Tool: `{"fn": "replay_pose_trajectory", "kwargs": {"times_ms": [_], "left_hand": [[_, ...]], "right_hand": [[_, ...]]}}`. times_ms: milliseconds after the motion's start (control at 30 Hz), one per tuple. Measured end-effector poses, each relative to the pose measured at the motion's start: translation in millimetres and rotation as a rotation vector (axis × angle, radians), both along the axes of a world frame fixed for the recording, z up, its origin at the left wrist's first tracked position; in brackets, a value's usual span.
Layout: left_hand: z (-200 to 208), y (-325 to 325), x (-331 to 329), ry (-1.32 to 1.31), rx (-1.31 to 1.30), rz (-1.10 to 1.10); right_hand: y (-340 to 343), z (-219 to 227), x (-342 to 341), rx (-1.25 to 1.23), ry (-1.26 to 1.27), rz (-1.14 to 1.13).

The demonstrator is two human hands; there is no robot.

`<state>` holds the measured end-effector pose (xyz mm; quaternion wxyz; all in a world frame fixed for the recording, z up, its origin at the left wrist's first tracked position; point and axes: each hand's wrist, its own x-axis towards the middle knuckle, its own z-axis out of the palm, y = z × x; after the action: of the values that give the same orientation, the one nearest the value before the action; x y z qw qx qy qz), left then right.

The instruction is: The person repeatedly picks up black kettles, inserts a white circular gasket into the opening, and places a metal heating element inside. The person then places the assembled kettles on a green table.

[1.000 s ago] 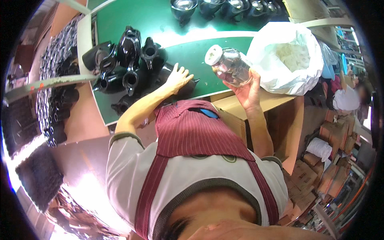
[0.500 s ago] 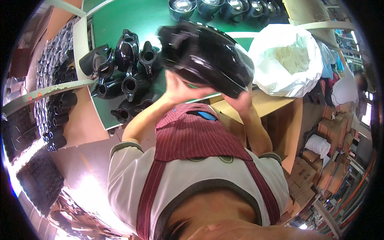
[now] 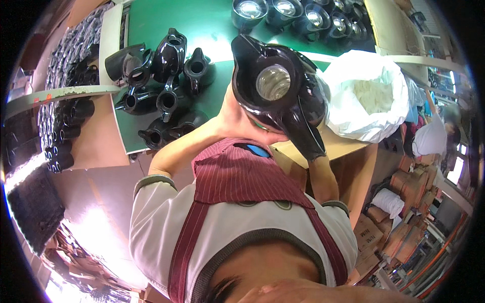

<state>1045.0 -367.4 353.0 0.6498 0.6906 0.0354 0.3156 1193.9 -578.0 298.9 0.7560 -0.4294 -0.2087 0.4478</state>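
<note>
A glossy black vacuum jug is held up in front of my chest, tilted so that its open mouth faces me. A shiny liner shows inside the mouth. The spout points up and left, while the handle comes down to the right. My left hand is closed round the jug's lower left side, thumb stretched along it. Behind the handle end, my right hand is mostly covered; only the wrist and forearm show, and its fingers are hidden.
Several black jugs stand and lie on the green table to the left. More black vessels with shiny insides line the far side. On the right, a white plastic bag sits by a cardboard box. A metal rail crosses the left.
The jug has turned from lying sideways, blurred, to showing its open mouth toward me. My right hand has slipped behind the handle. The view has shifted slightly.
</note>
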Motion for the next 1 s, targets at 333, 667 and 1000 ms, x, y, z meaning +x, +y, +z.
{"fn": "replay_pose_trajectory", "kwargs": {"times_ms": [333, 667, 1000], "left_hand": [[-71, 81, 49, -0.398, -0.92, 0.142], [-93, 125, 29, 0.251, -0.533, 0.181], [-99, 80, -29, 0.449, -0.491, -0.093]], "right_hand": [[164, 49, 24, -0.033, -1.203, -0.236], [434, -56, 95, -0.047, -1.271, -0.021], [507, -167, 161, -0.194, -1.57, -0.161]]}}
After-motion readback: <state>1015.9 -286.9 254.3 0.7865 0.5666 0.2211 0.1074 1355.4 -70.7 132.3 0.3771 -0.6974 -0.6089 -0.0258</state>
